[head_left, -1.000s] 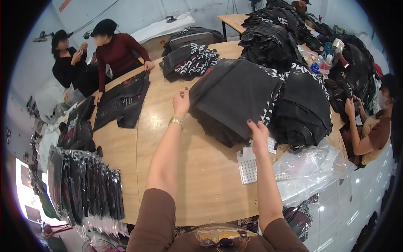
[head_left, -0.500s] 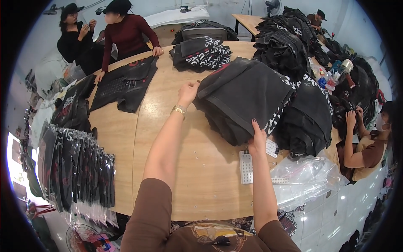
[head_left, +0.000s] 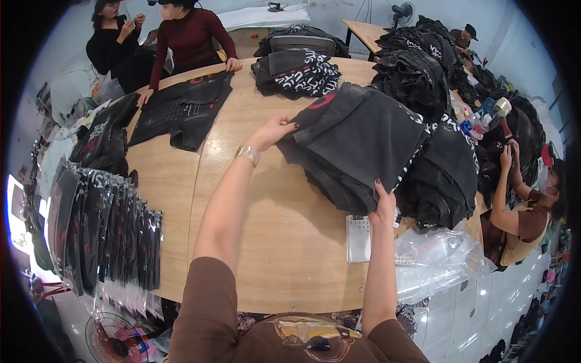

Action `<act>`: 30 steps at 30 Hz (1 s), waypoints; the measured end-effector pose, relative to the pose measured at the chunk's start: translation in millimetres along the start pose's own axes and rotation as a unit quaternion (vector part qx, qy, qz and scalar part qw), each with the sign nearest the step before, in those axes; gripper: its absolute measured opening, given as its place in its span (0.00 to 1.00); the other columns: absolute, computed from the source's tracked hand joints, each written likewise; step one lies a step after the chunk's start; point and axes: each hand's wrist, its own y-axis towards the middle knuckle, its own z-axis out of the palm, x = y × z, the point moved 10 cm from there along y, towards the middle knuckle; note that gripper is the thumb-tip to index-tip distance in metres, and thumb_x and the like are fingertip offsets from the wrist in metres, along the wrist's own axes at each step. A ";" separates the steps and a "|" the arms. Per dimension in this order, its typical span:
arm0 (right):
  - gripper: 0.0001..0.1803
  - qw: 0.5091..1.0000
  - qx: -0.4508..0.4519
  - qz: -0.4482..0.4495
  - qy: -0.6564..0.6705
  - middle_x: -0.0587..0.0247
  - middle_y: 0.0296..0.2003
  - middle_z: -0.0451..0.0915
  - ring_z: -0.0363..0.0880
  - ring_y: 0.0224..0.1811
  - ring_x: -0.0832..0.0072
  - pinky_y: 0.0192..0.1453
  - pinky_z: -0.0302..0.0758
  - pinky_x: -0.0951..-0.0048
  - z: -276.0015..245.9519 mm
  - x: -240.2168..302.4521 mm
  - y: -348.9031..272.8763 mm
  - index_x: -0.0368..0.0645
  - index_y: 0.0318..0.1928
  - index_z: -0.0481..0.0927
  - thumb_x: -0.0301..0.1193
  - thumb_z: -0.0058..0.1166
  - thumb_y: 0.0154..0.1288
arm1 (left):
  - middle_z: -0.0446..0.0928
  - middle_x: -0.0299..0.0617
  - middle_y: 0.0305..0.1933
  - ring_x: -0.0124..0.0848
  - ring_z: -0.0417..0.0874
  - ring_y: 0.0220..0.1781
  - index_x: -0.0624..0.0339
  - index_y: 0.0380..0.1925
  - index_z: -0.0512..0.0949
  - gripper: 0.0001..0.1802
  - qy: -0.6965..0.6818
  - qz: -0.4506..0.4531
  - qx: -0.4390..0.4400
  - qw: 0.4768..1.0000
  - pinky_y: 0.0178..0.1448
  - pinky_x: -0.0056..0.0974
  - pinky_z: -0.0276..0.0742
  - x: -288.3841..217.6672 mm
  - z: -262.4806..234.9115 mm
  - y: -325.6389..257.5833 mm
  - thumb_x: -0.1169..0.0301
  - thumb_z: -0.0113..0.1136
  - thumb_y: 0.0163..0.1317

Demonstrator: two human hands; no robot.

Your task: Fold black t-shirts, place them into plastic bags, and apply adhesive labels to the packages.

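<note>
A folded black shirt (head_left: 363, 136) with white lettering along its right side lies tilted on top of a stack of similar dark garments. Its left corner, where a little red print shows, is pinched between the thumb and fingers of my left hand (head_left: 272, 133). My right hand (head_left: 384, 209) grips the near edge, thumb on top and fingers hidden beneath the cloth. Whether more than one layer is in either hand, I cannot tell. Just right of the held shirt sits another pile of folded black shirts (head_left: 445, 175).
Bagged black garments (head_left: 109, 230) stand in a row at the left of the wooden table (head_left: 254, 242). A white notepad (head_left: 358, 239) and clear plastic bags (head_left: 442, 260) lie near my right forearm. Another folded pile (head_left: 296, 72) is farther back. Co-workers stand far left and sit at right.
My left hand has closed its thumb over the shirt's left corner and pulled it slightly outward. The right hand keeps its grip on the near edge. The whole view has shifted a little.
</note>
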 end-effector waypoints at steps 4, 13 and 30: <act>0.21 0.998 0.023 0.016 -0.061 0.58 0.45 0.76 0.76 0.44 0.70 0.47 0.75 0.71 9.1 -17.0 -39.2 0.34 0.51 0.70 0.25 0.57 0.57 | 0.74 0.31 0.29 0.18 0.69 0.30 0.61 0.35 0.74 0.10 0.042 0.038 -0.062 0.996 0.33 0.24 0.64 16.4 -27.7 -74.5 0.66 0.56 0.61; 0.17 0.887 0.225 0.114 -0.386 0.61 0.39 0.79 0.76 0.40 0.78 0.46 0.72 0.77 -42.8 -145.7 -141.9 0.33 0.48 0.73 0.24 0.57 0.57 | 0.74 0.38 0.23 0.25 0.74 0.27 0.63 0.29 0.74 0.11 0.089 -0.232 -0.189 0.950 0.30 0.33 0.68 192.8 -26.0 -358.7 0.64 0.56 0.59; 0.17 0.757 0.160 -0.055 -0.631 0.62 0.14 0.66 0.62 0.18 0.77 0.23 0.62 0.72 -25.9 -129.2 -145.8 0.35 0.23 0.69 0.36 0.56 0.58 | 0.77 0.45 0.20 0.40 0.79 0.25 0.59 0.26 0.73 0.14 0.214 -0.185 -0.404 0.870 0.29 0.40 0.70 177.3 -26.7 -389.7 0.59 0.55 0.59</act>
